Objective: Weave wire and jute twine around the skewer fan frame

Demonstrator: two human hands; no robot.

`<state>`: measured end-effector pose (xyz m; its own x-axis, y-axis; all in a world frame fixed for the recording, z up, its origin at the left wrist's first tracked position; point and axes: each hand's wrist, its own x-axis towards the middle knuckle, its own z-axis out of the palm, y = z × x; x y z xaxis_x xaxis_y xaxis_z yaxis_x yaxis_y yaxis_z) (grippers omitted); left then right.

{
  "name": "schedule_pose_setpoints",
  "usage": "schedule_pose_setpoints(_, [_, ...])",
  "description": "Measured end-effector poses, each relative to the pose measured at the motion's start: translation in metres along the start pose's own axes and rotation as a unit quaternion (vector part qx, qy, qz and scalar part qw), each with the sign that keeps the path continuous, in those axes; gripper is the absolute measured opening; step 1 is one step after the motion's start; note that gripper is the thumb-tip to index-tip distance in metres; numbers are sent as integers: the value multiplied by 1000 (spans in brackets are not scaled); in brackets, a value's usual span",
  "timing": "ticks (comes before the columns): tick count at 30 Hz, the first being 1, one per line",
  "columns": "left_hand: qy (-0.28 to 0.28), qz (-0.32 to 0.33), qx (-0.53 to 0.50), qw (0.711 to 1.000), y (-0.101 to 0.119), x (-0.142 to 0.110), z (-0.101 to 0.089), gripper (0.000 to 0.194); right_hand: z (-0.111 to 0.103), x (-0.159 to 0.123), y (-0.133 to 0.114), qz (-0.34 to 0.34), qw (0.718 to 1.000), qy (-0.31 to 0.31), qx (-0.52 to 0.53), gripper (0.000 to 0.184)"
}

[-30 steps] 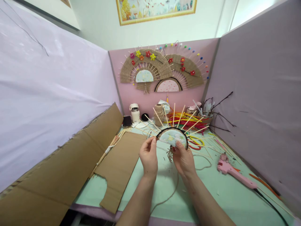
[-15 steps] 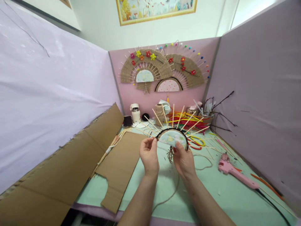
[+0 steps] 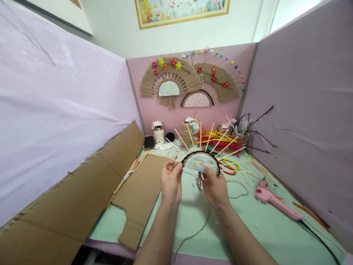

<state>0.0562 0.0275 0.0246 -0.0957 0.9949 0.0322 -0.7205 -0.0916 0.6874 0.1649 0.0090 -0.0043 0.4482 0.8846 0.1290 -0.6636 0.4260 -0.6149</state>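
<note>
Held up over the table is a half-round fan base point(image 3: 197, 162), with pale floral cloth, a black trim along its curve and thin wooden sticks point(image 3: 201, 136) fanning outward. My right hand point(image 3: 216, 187) grips its lower right part, thumb on the cloth and the other fingers behind. At the left corner, my left hand point(image 3: 171, 180) pinches the edge with thumb and forefinger; whether a strand is also between them I cannot tell. A twine tassel point(image 3: 199, 182) hangs from the straight lower edge. Below the hands, loose twine point(image 3: 193, 234) trails toward the table's front.
Cut cardboard point(image 3: 143, 180) lies left, beside a bundle of sticks point(image 3: 127, 176). A pink glue gun point(image 3: 278, 204) rests right. A twine spool point(image 3: 186, 132), coloured pipe cleaners point(image 3: 220, 140) and a cream bottle point(image 3: 158, 133) stand behind. Finished fans point(image 3: 171, 79) hang on the back panel.
My left hand has shifted slightly left, still pinching at the fan base's left corner. The fan base is turned a little, its sticks leaning slightly further left. My right hand keeps its grip.
</note>
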Motion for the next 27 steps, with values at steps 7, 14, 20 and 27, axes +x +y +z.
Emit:
schedule_pose_setpoints(7, [5, -48, -24, 999, 10, 0, 3, 29, -2, -1, 2, 5, 999, -16, -36, 31])
schedule_pose_setpoints(14, [9, -34, 5, 999, 6, -6, 3, 31, -3, -2, 5, -12, 999, -5, -43, 35])
schedule_pose_setpoints(20, [-63, -34, 30, 997, 7, -20, 6, 40, 1, 0, 0, 10, 999, 28, -17, 36])
schedule_pose_setpoints(27, [38, 10, 8, 999, -2, -12, -11, 22, -8, 9, 4, 90, 993, 59, 52, 31])
